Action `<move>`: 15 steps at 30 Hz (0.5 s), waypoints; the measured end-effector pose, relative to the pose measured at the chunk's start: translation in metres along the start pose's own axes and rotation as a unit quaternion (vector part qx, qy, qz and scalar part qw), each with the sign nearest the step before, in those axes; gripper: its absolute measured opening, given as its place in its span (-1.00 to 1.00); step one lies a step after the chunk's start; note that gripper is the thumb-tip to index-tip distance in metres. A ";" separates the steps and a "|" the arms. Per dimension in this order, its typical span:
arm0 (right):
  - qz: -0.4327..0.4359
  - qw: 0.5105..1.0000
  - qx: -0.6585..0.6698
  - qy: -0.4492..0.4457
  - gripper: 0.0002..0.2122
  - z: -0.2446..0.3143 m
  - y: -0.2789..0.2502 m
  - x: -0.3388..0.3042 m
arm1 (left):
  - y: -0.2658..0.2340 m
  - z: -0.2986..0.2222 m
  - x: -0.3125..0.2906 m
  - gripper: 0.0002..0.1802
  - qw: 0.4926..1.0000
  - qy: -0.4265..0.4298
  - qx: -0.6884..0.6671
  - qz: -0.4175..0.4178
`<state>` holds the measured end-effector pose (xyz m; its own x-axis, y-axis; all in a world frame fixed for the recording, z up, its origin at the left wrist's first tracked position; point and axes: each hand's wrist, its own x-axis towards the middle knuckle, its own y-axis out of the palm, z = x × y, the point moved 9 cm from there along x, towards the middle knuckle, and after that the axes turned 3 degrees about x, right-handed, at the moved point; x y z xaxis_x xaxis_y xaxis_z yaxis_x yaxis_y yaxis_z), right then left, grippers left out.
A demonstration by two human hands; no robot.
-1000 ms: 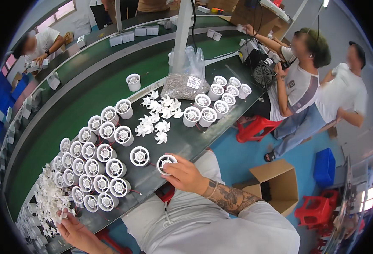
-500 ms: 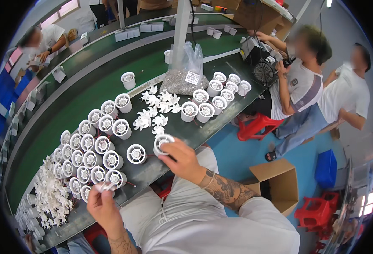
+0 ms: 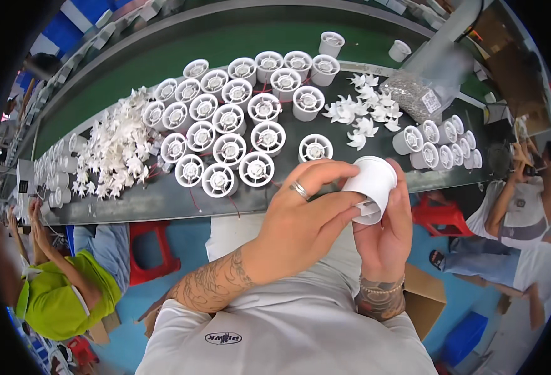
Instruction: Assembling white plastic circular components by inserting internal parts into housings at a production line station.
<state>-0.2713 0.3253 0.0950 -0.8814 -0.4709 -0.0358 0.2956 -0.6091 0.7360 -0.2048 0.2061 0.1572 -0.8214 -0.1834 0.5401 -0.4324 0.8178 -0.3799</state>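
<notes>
Above my lap, my right hand (image 3: 385,234) is closed round a white cylindrical fan housing (image 3: 375,178), tilted with its open end towards me. My left hand (image 3: 303,209), wearing a ring, reaches across to that open end. Its thumb and fingers pinch a white fan impeller (image 3: 368,209), mostly hidden inside the rim. On the bench behind, a single housing (image 3: 315,149) stands apart, close to my left fingers. Loose white impellers (image 3: 364,109) lie beyond my hands, and a larger impeller heap (image 3: 116,144) spreads at the left.
Rows of upright housings (image 3: 230,119) with red wires fill the bench's middle; another group (image 3: 430,142) stands right. A clear bag (image 3: 413,94) of small parts leans by a post. Co-workers sit either side, one in a green shirt (image 3: 75,294). Red stools (image 3: 153,253) stand below.
My view has turned left. Both hands, apart before, have come together; my left hand has brought the impeller to the open end of the housing, now tipped over in my right.
</notes>
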 end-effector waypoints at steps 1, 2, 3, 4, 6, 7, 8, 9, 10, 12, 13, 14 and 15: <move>0.000 1.000 0.000 0.008 -0.52 -0.004 0.001 -0.001 | -0.002 0.005 -0.004 -0.81 0.999 -0.027 -0.024 -0.010; 0.003 1.000 -0.003 0.009 -0.51 -0.006 0.002 -0.001 | -0.004 0.010 -0.007 -0.81 0.997 -0.051 -0.049 -0.019; 0.007 1.000 -0.006 0.009 -0.49 -0.007 0.004 -0.001 | -0.005 0.012 -0.009 -0.81 0.997 -0.055 -0.050 -0.020; 0.006 1.000 -0.007 0.012 -0.49 -0.008 0.004 0.000 | -0.008 0.010 -0.010 -0.78 0.998 -0.037 -0.041 -0.034; 0.017 1.000 -0.019 0.006 -0.49 -0.010 0.007 0.000 | -0.014 0.009 -0.013 -0.76 0.998 -0.021 -0.031 -0.047; 0.016 1.000 -0.019 0.009 -0.49 -0.011 0.007 0.000 | -0.015 0.010 -0.013 -0.77 0.998 -0.031 -0.032 -0.042; 0.022 1.000 -0.020 0.006 -0.49 -0.011 0.007 0.000 | -0.017 0.011 -0.012 -0.78 0.998 -0.040 -0.033 -0.038; 0.029 0.999 -0.021 0.004 -0.49 -0.011 0.008 0.001 | -0.018 0.010 -0.012 -0.78 0.998 -0.042 -0.032 -0.039; 0.029 0.999 -0.021 0.005 -0.49 -0.012 0.008 0.001 | -0.019 0.013 -0.013 -0.81 0.996 -0.060 -0.057 -0.040; 0.032 0.999 -0.031 -0.006 -0.48 -0.011 0.008 0.001 | -0.019 0.016 -0.014 -0.83 0.993 -0.080 -0.081 -0.042; 0.032 0.999 -0.031 -0.005 -0.48 -0.012 0.008 0.000 | -0.020 0.017 -0.015 -0.84 0.993 -0.081 -0.081 -0.041; 0.029 0.999 -0.043 -0.011 -0.48 -0.011 0.007 -0.001 | -0.020 0.017 -0.016 -0.85 0.993 -0.082 -0.080 -0.041; 0.025 0.998 -0.054 -0.017 -0.48 -0.010 0.006 -0.001 | -0.019 0.018 -0.017 -0.85 0.992 -0.083 -0.080 -0.041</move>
<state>-0.2645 0.3154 0.0927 -0.8757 -0.4822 0.0230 0.3762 -0.6519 0.6584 -0.1893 0.1837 0.1423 -0.8414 -0.3306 0.4276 -0.4476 0.8696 -0.2084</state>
